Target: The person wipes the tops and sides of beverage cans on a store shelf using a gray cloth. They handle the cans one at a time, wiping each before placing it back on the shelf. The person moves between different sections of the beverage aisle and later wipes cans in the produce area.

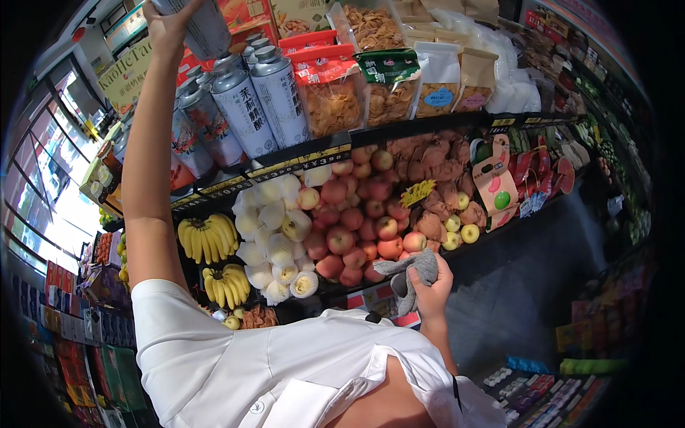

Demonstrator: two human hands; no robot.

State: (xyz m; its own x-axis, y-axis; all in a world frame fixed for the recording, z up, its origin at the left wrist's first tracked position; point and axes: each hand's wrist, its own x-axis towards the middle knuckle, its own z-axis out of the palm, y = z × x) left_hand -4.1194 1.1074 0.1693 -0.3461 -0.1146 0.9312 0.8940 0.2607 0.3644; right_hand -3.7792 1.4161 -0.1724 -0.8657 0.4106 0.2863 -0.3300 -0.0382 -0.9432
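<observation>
At the upper left, my left arm is stretched up and my left hand grips a large silvery can, partly cut off by the picture's top edge. It is above a row of tall metal cans with screw caps on the upper shelf. My right hand, lower and right of centre, is closed on a bunched grey knit cloth or glove with darker patches. That bundle is in front of the red apples at the display's front edge.
Bags of chips stand right of the cans. Below the price rail lie bananas, fruit in white foam nets, paper-wrapped fruit and carton packs. Grey floor shows at right, with low packaged goods beyond.
</observation>
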